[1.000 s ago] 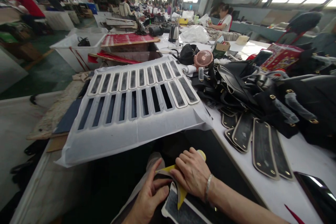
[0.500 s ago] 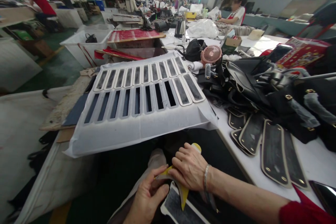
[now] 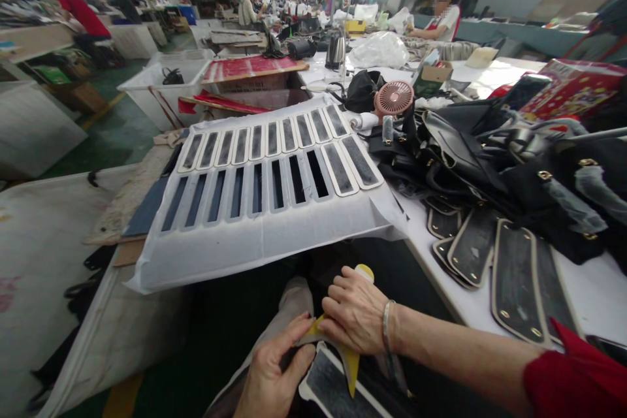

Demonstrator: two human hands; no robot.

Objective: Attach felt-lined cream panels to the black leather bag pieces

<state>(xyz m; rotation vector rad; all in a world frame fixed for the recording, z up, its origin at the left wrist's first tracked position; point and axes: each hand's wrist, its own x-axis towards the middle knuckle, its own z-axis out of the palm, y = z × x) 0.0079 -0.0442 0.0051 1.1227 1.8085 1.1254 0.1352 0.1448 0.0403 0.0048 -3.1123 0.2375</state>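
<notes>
Low in the view, my right hand (image 3: 355,313) is closed around a yellow scraper-like tool (image 3: 351,369). Its rounded yellow end shows above my knuckles, and its wide pointed part spreads out below. Under the tool lies a dark panel with a pale border (image 3: 333,382), over my lap. My left hand (image 3: 279,362) pinches at the upper left end of this panel, thumb on its edge and fingers by the tool's left corner. Exactly what sits between those fingers is partly hidden.
Ahead, a white sheet (image 3: 274,232) carries two rows of pale-bordered strips and dark slots. To the right, black bags (image 3: 460,144) and loose dark panels (image 3: 519,281) cover the white table. A pink fan (image 3: 394,99) stands behind. Several people work farther back.
The view has tilted and shifted slightly. Both hands keep nearly the same place, and the tool's lower point has moved a little right and down along the panel.
</notes>
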